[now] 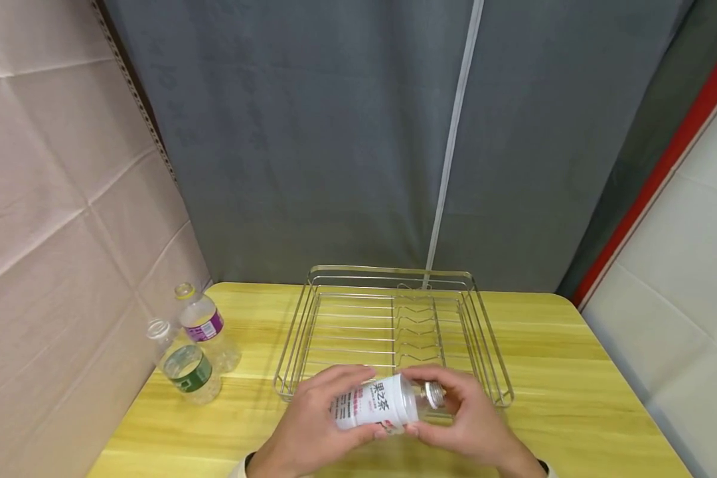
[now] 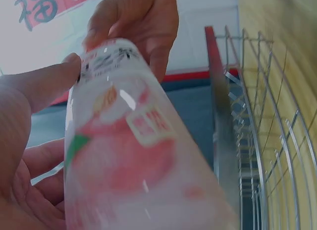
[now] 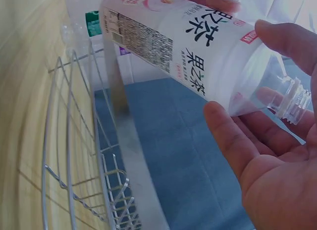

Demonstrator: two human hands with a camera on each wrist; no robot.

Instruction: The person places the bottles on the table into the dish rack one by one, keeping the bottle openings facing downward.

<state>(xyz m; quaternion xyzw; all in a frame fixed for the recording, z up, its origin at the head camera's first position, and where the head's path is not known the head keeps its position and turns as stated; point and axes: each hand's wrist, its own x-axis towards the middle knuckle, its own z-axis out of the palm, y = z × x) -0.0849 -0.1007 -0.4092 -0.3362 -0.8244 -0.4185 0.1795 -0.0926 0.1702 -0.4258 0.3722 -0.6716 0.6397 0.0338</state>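
Our left hand [image 1: 313, 421] and right hand [image 1: 475, 421] clamp the white-labelled bottle [image 1: 373, 401], its neck toward three o'clock; the wire rack [image 1: 388, 268] spreads at twelve, and a green-banded bottle [image 1: 192, 373] and purple-banded bottle [image 1: 206, 326] stand near ten. By the left wrist, we see the rack at three. By the right wrist, the uncapped end points to four; if our hold slips on slick-looking plastic, we could drop it against the rack.

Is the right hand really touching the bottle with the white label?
Touching. The right wrist view shows the right hand pinching the white-labelled bottle between thumb and finger, near its neck.
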